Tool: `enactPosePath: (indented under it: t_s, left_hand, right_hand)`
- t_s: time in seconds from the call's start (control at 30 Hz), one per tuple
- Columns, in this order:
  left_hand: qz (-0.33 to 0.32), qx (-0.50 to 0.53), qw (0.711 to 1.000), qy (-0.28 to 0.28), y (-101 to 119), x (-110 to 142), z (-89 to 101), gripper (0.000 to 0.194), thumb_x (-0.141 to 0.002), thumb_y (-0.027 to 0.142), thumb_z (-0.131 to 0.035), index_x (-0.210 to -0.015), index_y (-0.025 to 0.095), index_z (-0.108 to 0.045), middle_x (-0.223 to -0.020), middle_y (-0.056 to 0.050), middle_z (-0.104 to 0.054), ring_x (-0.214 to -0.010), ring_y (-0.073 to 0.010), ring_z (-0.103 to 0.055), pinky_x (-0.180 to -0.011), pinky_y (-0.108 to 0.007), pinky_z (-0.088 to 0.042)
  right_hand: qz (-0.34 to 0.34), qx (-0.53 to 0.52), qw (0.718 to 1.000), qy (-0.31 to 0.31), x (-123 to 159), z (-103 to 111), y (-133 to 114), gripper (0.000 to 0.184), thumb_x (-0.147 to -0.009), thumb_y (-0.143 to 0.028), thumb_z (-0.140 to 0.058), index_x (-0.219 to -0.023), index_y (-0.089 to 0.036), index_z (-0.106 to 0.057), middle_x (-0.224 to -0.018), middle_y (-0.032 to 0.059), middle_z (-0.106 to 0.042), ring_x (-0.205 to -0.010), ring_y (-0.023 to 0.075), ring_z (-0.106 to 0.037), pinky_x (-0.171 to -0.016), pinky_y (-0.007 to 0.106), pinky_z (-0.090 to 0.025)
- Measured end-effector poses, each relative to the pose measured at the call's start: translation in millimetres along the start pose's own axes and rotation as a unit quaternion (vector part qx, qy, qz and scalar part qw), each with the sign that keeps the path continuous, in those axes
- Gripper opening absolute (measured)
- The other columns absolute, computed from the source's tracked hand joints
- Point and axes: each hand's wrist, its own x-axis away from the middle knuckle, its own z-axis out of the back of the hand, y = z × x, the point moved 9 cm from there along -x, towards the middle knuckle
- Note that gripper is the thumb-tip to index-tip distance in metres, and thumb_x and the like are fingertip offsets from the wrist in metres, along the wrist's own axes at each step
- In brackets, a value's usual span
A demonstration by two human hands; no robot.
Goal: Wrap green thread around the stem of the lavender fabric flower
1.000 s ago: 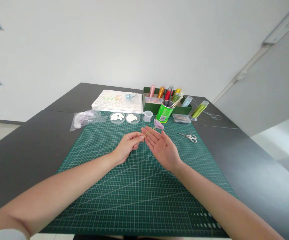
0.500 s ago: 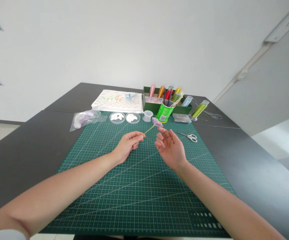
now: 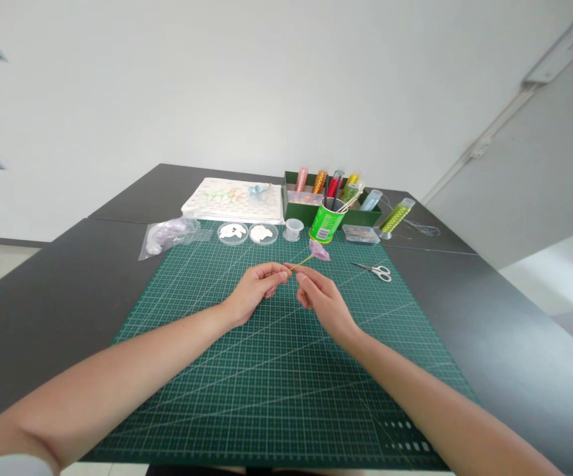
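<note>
Between thumb and fingertips, my left hand [image 3: 259, 287] pinches the lower end of a thin green stem. At the stem's upper right end sits a pale purple artificial flower [image 3: 319, 250], tilted up and away from me. My right hand [image 3: 323, 296] is closed against the stem, its fingertips close beside those of my left. Whether a fine thread also lies between the right fingers cannot be made out. Both hands are over the middle of a green cutting mat [image 3: 246, 377].
Scissors [image 3: 379, 272] lie right of the hands. Behind stand a green can [image 3: 324, 225] of sticks, a small plastic cup [image 3: 293, 229], two dishes of white pieces [image 3: 232, 233], a clear box [image 3: 360, 235] and a dark green box [image 3: 302, 213] with thread spools. A plastic bag [image 3: 167, 237] lies left.
My right hand has turned over and moved left, from open fingers under the flower to closed fingers at the stem. The flower has shifted slightly right and down; my left hand keeps its pinch.
</note>
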Motion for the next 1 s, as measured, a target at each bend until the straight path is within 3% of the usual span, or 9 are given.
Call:
enactPosePath:
  t_s: [0.1, 0.17, 0.23, 0.3, 0.37, 0.57, 0.7, 0.8, 1.0]
  left_hand:
    - [-0.001, -0.020, 1.000, 0.001, 0.0, 1.4, -2.2, 0.025, -0.080, 0.042, -0.078, -0.082, 0.018, -0.072, -0.062, 0.005, -0.049, -0.054, -0.0090, -0.032, -0.054, -0.028, -0.023]
    - [0.001, -0.040, 0.999, 0.011, -0.8, 2.4, -2.2, 0.025, -0.079, 0.042, -0.078, -0.081, 0.018, -0.073, -0.061, 0.005, -0.048, -0.054, -0.0097, -0.032, -0.054, -0.028, -0.022]
    - [-0.003, -0.055, 0.998, 0.022, -1.1, 3.2, -1.9, 0.024, -0.079, 0.041, -0.079, -0.084, 0.018, -0.075, -0.060, 0.005, -0.049, -0.055, -0.0106, -0.034, -0.055, -0.028, -0.023]
    - [-0.008, -0.060, 0.998, 0.024, -0.9, 3.6, -2.3, 0.023, -0.079, 0.040, -0.079, -0.085, 0.018, -0.076, -0.060, 0.004, -0.051, -0.056, -0.0113, -0.037, -0.056, -0.028, -0.026]
    - [-0.009, -0.063, 0.998, 0.018, -0.7, 3.6, -3.0, 0.022, -0.080, 0.040, -0.078, -0.084, 0.018, -0.076, -0.061, 0.003, -0.053, -0.057, -0.0117, -0.039, -0.057, -0.028, -0.028]
    - [0.012, -0.067, 0.998, -0.019, -2.7, 1.3, -4.7, 0.029, -0.089, 0.045, -0.066, -0.085, 0.019, -0.078, -0.077, -0.002, -0.066, -0.064, -0.0131, -0.049, -0.056, -0.026, -0.034]
    - [0.075, -0.017, 0.993, -0.090, -13.5, 1.5, -13.7, 0.031, -0.090, 0.047, -0.068, -0.095, 0.018, -0.077, -0.088, -0.007, -0.074, -0.084, -0.0184, -0.067, -0.076, -0.031, -0.050]
    - [0.106, -0.009, 0.985, -0.136, -17.9, 3.7, -18.6, 0.028, -0.088, 0.041, -0.074, -0.103, 0.017, -0.076, -0.080, -0.004, -0.072, -0.073, -0.0148, -0.066, -0.075, -0.031, -0.051]
    - [0.087, -0.017, 0.982, -0.169, -14.3, 1.9, -17.8, 0.025, -0.090, 0.036, -0.073, -0.104, 0.016, -0.079, -0.079, -0.002, -0.071, -0.063, -0.0088, -0.059, -0.068, -0.026, -0.047]
  right_hand:
    - [0.019, -0.008, 0.998, 0.057, -0.7, 8.2, 0.7, 0.033, -0.088, -0.047, -0.071, -0.107, -0.022, -0.079, -0.050, -0.0062, -0.040, -0.047, 0.0116, -0.029, -0.046, 0.027, -0.022]
    - [0.032, -0.017, 0.996, 0.086, -2.0, 12.3, 1.6, 0.025, -0.086, -0.046, -0.075, -0.094, -0.023, -0.081, -0.054, -0.0025, -0.051, -0.050, 0.0137, -0.040, -0.048, 0.028, -0.033]
    - [0.045, -0.031, 0.993, 0.102, -3.4, 14.7, 1.8, 0.021, -0.083, -0.044, -0.077, -0.080, -0.023, -0.081, -0.067, 0.0029, -0.066, -0.065, 0.0186, -0.057, -0.061, 0.033, -0.049]
    - [0.042, -0.041, 0.992, 0.108, -4.5, 15.7, 3.3, 0.020, -0.081, -0.042, -0.078, -0.075, -0.023, -0.081, -0.074, 0.0047, -0.072, -0.077, 0.0222, -0.065, -0.074, 0.038, -0.054]
    - [0.029, -0.047, 0.992, 0.110, -4.9, 16.7, 5.9, 0.019, -0.081, -0.040, -0.077, -0.075, -0.022, -0.081, -0.069, 0.0037, -0.070, -0.077, 0.0225, -0.065, -0.073, 0.037, -0.054]
    - [0.014, -0.073, 0.991, 0.116, -6.1, 22.0, 10.8, 0.019, -0.079, -0.040, -0.078, -0.077, -0.022, -0.083, -0.056, 0.0000, -0.057, -0.066, 0.0177, -0.056, -0.057, 0.030, -0.043]
    - [0.017, -0.074, 0.990, 0.116, -8.0, 24.1, 12.4, 0.022, -0.078, -0.041, -0.078, -0.079, -0.020, -0.083, -0.056, -0.0006, -0.056, -0.058, 0.0141, -0.047, -0.051, 0.028, -0.035]
    - [0.001, -0.079, 0.991, 0.111, -8.7, 24.4, 15.7, 0.026, -0.076, -0.044, -0.080, -0.080, -0.018, -0.083, -0.052, -0.0031, -0.049, -0.052, 0.0105, -0.035, -0.048, 0.027, -0.025]
    - [-0.068, -0.165, 0.981, 0.070, -11.4, 17.9, 26.6, 0.041, -0.067, -0.052, -0.087, -0.080, -0.014, -0.080, -0.044, -0.0099, -0.032, -0.045, 0.0053, -0.019, -0.046, 0.026, -0.011]
